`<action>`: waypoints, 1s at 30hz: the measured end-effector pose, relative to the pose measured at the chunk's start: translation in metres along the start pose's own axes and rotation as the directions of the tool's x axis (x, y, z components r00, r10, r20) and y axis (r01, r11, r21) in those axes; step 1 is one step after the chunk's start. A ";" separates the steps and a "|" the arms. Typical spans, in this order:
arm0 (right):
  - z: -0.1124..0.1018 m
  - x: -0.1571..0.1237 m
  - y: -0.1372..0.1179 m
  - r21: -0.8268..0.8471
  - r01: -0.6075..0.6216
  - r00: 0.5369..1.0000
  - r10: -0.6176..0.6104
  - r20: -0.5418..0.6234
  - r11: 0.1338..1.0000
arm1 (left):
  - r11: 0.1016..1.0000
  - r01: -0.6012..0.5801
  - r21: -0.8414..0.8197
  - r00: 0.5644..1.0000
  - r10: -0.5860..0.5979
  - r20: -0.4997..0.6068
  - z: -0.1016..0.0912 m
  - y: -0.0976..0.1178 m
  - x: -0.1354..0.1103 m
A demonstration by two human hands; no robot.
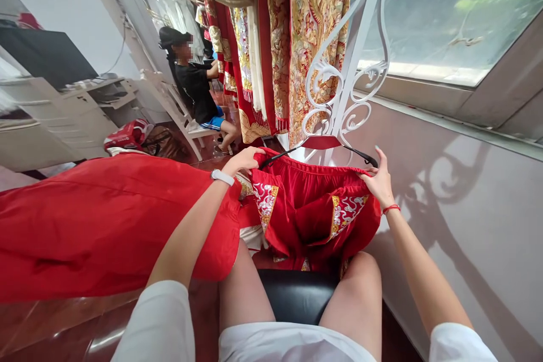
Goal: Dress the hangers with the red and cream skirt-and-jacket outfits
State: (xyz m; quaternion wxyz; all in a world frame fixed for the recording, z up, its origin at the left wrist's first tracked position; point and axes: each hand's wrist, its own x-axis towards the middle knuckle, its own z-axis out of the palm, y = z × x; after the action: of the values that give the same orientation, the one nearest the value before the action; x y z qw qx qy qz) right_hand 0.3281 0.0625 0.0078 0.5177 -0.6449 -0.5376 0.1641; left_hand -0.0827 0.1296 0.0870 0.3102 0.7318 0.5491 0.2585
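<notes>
A red skirt (pixel 303 212) with gathered waistband and silver-and-gold embroidered panels is spread in front of my knees. My left hand (pixel 245 159) is closed on the left end of its waistband, beside the tip of a black hanger (pixel 280 156). At the opposite end, my right hand (pixel 379 182) pinches the waistband close to the hanger's clip, with the index finger pointing up. The hanger spans the skirt's top edge, and its hook is not clearly visible. A large plain red cloth (pixel 119 220) stretches out under my left forearm.
A white scrollwork metal rack (pixel 339 79) stands ahead, with embroidered gold and red garments (pixel 318 28) hanging beside it. Further back a person in black (pixel 197 87) sits on a white chair (pixel 169 102). A wall (pixel 466 209) and window close off the right. A black stool (pixel 297 294) is beneath me.
</notes>
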 end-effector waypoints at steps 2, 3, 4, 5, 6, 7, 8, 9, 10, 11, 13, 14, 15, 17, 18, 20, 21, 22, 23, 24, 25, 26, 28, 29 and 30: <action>-0.002 0.004 0.001 -0.010 -0.013 0.999 0.013 0.033 1.000 | 0.993 0.049 0.107 0.996 -0.057 0.073 0.000 0.017 -0.002; -0.003 0.005 0.002 0.001 -0.013 0.999 0.013 0.049 1.000 | 0.985 0.078 0.154 0.993 -0.091 0.076 0.002 0.025 -0.002; -0.002 0.005 0.002 0.017 -0.008 0.998 0.007 0.057 1.000 | 0.977 0.108 0.185 0.991 -0.120 0.055 0.006 0.033 -0.003; -0.002 0.004 0.002 0.035 0.000 0.999 -0.002 0.051 0.999 | 0.967 0.130 0.220 0.990 -0.140 0.031 0.010 0.041 -0.003; -0.001 0.001 0.002 0.048 0.009 0.999 -0.011 0.037 0.999 | 0.954 0.133 0.269 0.990 -0.140 0.007 0.016 0.048 -0.004; 0.000 -0.002 0.002 0.054 0.015 1.000 -0.016 0.019 0.998 | 0.934 0.119 0.338 0.993 -0.120 -0.020 0.023 0.055 -0.005; 0.001 -0.006 0.001 0.056 0.017 1.000 -0.017 0.004 0.998 | 0.902 0.096 0.421 0.995 -0.083 -0.050 0.031 0.060 -0.005; 0.003 -0.009 0.001 0.060 0.018 1.000 -0.018 -0.008 0.998 | 0.859 0.075 0.506 0.996 -0.037 -0.085 0.039 0.065 -0.006; 0.004 -0.012 0.001 0.068 0.019 1.000 -0.018 -0.016 0.998 | 0.811 0.060 0.582 0.993 0.009 -0.115 0.047 0.068 -0.007; 0.006 -0.014 0.000 0.075 0.021 1.000 -0.019 -0.021 0.997 | 0.764 0.056 0.643 0.989 0.047 -0.141 0.054 0.070 -0.008; 0.008 -0.014 -0.001 0.084 0.027 0.999 -0.025 -0.020 0.996 | 0.708 0.059 0.703 0.983 0.083 -0.166 0.065 0.069 -0.009; 0.007 -0.014 0.000 0.084 0.031 1.000 -0.030 -0.011 0.996 | 0.701 0.054 0.712 0.982 0.094 -0.166 0.068 0.067 -0.009; 0.005 -0.014 0.001 0.077 0.033 0.999 -0.033 0.000 0.997 | 0.699 0.042 0.714 0.981 0.106 -0.162 0.070 0.065 -0.008; -0.003 -0.013 0.007 0.044 0.038 0.999 -0.039 0.023 0.998 | 0.697 0.020 0.717 0.980 0.129 -0.153 0.070 0.059 -0.006; -0.010 -0.014 0.012 0.020 0.046 0.998 -0.046 0.034 0.999 | 0.693 0.016 0.720 0.979 0.137 -0.153 0.069 0.056 -0.006; -0.026 -0.015 0.027 -0.044 0.060 0.996 -0.056 0.071 0.997 | 0.683 0.016 0.730 0.974 0.154 -0.166 0.067 0.050 -0.004; -0.034 -0.016 0.036 -0.080 0.065 0.993 -0.057 0.103 0.995 | 0.680 0.019 0.733 0.971 0.161 -0.175 0.066 0.048 -0.004; -0.041 -0.016 0.045 -0.118 0.072 0.988 -0.055 0.142 0.990 | 0.678 0.020 0.735 0.969 0.168 -0.181 0.065 0.046 -0.004; -0.048 -0.016 0.053 -0.169 0.079 0.983 -0.048 0.177 0.983 | 0.678 0.018 0.735 0.968 0.173 -0.184 0.064 0.044 -0.004; -0.052 -0.015 0.060 -0.234 0.081 0.979 -0.033 0.202 0.969 | 0.679 0.016 0.734 0.967 0.176 -0.185 0.064 0.043 -0.004; -0.056 -0.014 0.066 -0.308 0.075 0.977 -0.007 0.215 0.948 | 0.680 0.015 0.733 0.967 0.177 -0.184 0.064 0.042 -0.004; -0.058 -0.012 0.070 -0.381 0.053 0.976 0.034 0.217 0.923 | 0.681 0.013 0.732 0.967 0.177 -0.182 0.065 0.041 -0.004; -0.059 -0.007 0.074 -0.465 -0.059 0.964 0.172 0.204 0.883 | 0.679 0.013 0.734 0.968 0.177 -0.181 0.067 0.040 -0.003; -0.060 -0.004 0.073 -0.442 -0.142 0.943 0.258 0.213 0.886 | 0.678 0.015 0.734 0.968 0.175 -0.181 0.068 0.039 -0.003; -0.061 -0.001 0.071 -0.371 -0.235 0.911 0.337 0.237 0.898 | 0.677 0.020 0.736 0.968 0.172 -0.184 0.069 0.039 -0.003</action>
State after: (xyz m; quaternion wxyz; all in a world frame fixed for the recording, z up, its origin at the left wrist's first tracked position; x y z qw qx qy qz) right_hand 0.4119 0.0402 -0.0279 0.2841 -0.7642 -0.5270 0.2400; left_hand -0.0091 0.1071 0.0693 -0.0875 0.7803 0.6084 0.1157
